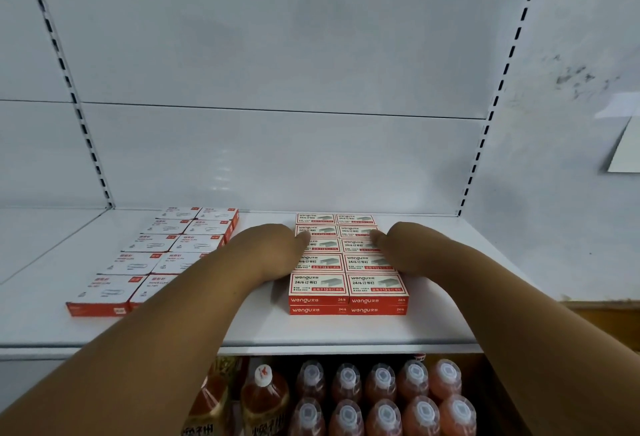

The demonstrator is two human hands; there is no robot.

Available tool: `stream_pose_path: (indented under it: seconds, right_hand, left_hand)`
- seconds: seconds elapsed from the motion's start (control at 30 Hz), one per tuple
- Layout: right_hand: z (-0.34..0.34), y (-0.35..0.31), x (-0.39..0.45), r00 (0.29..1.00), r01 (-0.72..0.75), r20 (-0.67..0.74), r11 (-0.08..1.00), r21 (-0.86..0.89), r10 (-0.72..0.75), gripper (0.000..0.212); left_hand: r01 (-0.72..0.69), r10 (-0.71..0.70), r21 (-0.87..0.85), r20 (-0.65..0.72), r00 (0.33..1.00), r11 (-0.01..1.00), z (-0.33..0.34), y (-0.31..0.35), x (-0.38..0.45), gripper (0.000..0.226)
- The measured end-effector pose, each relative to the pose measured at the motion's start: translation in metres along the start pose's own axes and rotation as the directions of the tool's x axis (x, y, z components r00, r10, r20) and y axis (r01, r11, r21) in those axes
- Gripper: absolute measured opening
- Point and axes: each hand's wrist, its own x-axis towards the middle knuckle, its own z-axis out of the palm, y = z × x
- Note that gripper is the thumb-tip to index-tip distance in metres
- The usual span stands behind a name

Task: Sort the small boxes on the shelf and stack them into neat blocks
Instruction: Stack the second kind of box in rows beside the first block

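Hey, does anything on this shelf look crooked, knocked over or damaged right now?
Nothing stands out. The staple boxes form a squared block between the left hand and right hand, and the paper clip boxes lie in even rows.

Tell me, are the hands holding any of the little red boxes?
No box is lifted. The left hand and right hand press flat against the two long sides of the block of red and cream cardboard staple boxes, thumbs resting on top.
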Motion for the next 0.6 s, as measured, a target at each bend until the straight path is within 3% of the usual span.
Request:
stream_pose_path:
  seconds: [0.6]
  right_hand:
    - [-0.009,-0.005,-0.023,0.997,-0.007,0.079,0.995,0.104,-0.001,0.052]
  left_hand:
    - [-0.018,0.018,-0.007,0.013,1.0,1.0,-0.004,0.009,-0.015,0.051]
